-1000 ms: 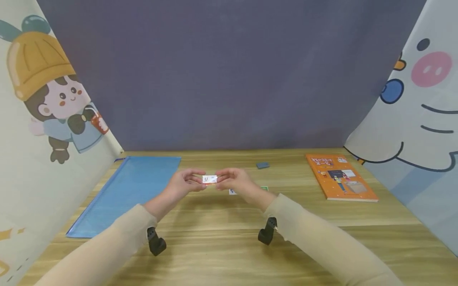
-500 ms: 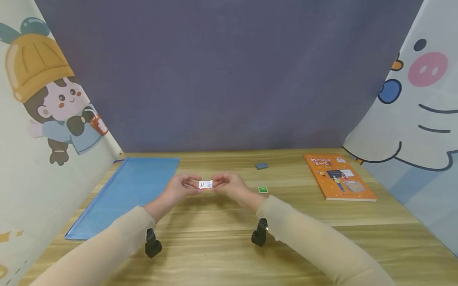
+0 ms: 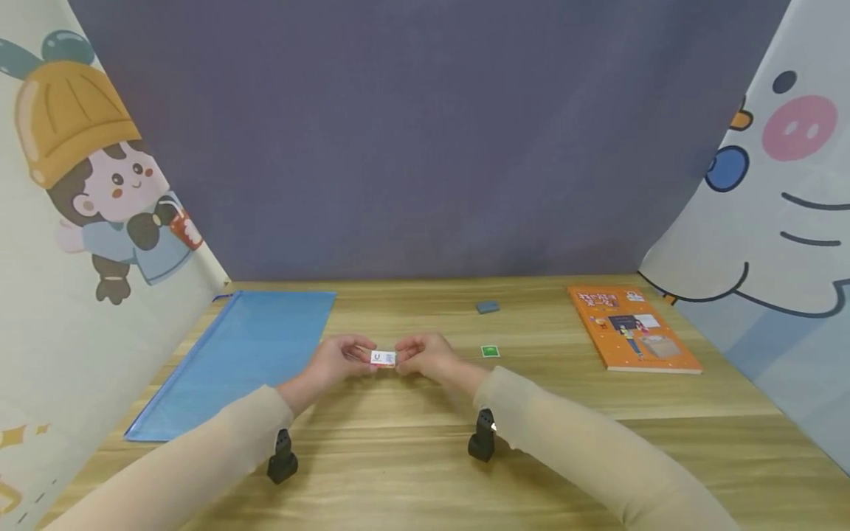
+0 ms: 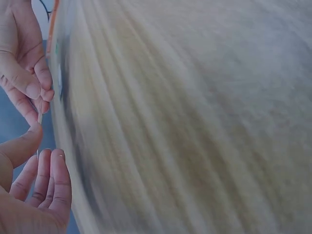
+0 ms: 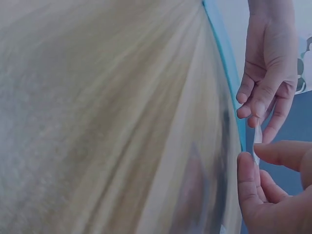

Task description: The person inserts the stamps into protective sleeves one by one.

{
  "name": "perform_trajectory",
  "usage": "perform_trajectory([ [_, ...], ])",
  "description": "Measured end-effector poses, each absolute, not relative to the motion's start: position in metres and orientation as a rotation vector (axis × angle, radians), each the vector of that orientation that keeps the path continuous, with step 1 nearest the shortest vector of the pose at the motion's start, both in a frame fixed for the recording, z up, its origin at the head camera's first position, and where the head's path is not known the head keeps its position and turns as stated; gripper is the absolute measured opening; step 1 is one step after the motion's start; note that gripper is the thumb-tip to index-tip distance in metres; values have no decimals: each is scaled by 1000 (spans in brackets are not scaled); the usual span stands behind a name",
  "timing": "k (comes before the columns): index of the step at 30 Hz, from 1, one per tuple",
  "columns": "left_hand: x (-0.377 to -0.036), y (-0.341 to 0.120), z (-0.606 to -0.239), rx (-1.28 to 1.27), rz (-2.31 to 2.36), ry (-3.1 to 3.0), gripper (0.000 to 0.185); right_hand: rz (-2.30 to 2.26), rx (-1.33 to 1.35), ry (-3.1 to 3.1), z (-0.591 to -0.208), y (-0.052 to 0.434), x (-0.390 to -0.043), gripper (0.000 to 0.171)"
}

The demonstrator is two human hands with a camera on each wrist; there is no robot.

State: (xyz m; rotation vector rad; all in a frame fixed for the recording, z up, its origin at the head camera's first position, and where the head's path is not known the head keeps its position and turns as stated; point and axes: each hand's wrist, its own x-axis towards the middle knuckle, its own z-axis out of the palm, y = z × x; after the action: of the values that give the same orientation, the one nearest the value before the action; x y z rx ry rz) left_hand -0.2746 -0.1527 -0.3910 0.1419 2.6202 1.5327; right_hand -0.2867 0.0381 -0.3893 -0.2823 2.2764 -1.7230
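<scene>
A small white card with a dark U-shaped mark and a reddish lower edge is held up above the wooden table, face toward the head camera. My left hand pinches its left end between thumb and fingers. At the opposite end my right hand pinches it the same way. Both wrist views show the card nearly edge-on, as a thin pale strip between the two hands. To the right of my right hand, a small green card with a white border lies on the table.
A blue translucent folder lies on the left of the table. Farther back is a small grey-blue block. An orange book lies at the right. A dark curtain hangs behind the table, with cartoon-printed panels at both sides.
Both hands have come lower in the head view with the white card between them. The right forearm has shifted left, so the green card now shows fully. A printed card seen earlier under the right wrist is hidden.
</scene>
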Motion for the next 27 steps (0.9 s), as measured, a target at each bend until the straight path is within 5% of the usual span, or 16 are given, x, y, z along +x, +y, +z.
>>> perform_trajectory([
  [27,-266,-152,-404,138,1299,2776,34,-1511,-220,2461,-400,28,-280,30],
])
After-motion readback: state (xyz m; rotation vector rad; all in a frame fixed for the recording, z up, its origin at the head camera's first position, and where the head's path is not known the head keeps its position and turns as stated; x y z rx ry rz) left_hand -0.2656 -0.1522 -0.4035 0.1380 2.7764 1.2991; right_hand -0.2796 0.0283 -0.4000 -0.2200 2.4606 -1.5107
